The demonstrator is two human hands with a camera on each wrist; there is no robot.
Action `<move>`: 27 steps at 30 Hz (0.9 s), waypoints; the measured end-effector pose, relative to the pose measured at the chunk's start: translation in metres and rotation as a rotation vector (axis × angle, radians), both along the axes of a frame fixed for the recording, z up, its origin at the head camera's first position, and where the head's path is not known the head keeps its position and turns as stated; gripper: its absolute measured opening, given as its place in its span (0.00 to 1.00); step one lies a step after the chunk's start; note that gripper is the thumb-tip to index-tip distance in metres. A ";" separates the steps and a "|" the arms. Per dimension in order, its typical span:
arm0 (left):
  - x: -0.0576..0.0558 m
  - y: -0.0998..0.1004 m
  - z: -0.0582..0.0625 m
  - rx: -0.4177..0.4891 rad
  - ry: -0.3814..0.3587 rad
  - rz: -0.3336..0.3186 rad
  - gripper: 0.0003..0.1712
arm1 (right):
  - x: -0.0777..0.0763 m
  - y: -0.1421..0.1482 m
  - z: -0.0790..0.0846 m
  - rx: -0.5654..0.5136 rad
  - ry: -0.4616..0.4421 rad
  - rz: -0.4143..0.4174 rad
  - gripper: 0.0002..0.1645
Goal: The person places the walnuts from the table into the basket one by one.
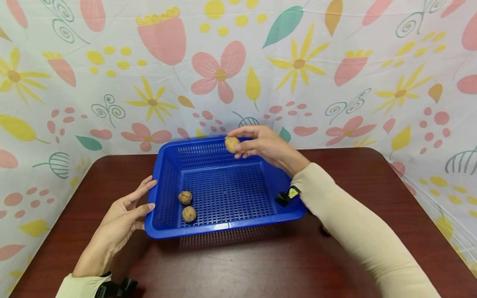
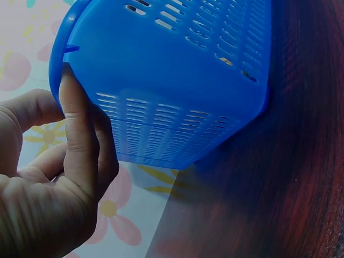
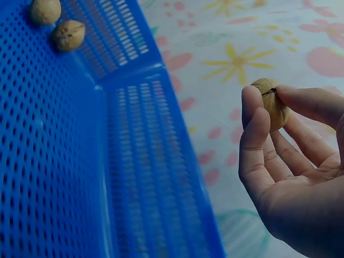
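A blue plastic basket [image 1: 223,225] with slotted walls stands on the table, tilted a little in the head view. My left hand [image 1: 123,213] grips its left rim, thumb and fingers at the edge; the left wrist view shows the fingers [image 2: 80,140] bent against the rim's outside. Two walnuts lie in the basket's left part, one walnut [image 1: 185,198] just behind the other walnut [image 1: 189,214]. Over the back rim, my right hand [image 1: 262,145] pinches a third walnut [image 1: 232,144] between thumb and fingertips. In the right wrist view this walnut [image 3: 274,105] is held clear of the basket.
The dark red-brown table [image 1: 231,265] extends around the basket. Behind it hangs a white cloth [image 1: 231,33] with flower patterns. A small dark object [image 1: 325,230] shows partly beside the right sleeve [image 1: 357,227]; its kind is hidden.
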State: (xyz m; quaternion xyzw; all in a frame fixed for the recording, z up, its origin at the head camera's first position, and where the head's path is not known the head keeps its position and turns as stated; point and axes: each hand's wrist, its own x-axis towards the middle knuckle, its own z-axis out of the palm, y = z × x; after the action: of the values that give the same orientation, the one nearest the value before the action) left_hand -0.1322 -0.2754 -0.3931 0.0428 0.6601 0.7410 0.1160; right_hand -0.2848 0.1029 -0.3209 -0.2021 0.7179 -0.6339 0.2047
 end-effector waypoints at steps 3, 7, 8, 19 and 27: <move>-0.001 0.001 -0.002 0.002 -0.003 0.002 0.36 | -0.006 -0.020 -0.007 -0.009 -0.056 0.008 0.27; -0.002 0.000 -0.003 0.008 -0.007 0.001 0.35 | -0.014 -0.040 -0.016 -0.008 -0.118 0.016 0.27; -0.002 0.000 -0.003 0.004 -0.006 0.003 0.35 | -0.016 -0.044 -0.017 -0.006 -0.124 0.023 0.27; -0.002 0.000 0.002 -0.048 -0.009 0.009 0.38 | -0.035 -0.083 -0.038 0.091 -0.123 0.160 0.25; -0.003 -0.002 0.002 -0.042 -0.022 0.021 0.37 | -0.044 -0.104 -0.061 0.159 -0.211 0.229 0.27</move>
State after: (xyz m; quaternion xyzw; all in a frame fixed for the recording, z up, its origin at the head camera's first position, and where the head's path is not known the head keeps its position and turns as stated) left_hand -0.1352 -0.2779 -0.3912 0.0252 0.6745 0.7286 0.1162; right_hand -0.3289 -0.0013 -0.3822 -0.1982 0.7127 -0.5652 0.3651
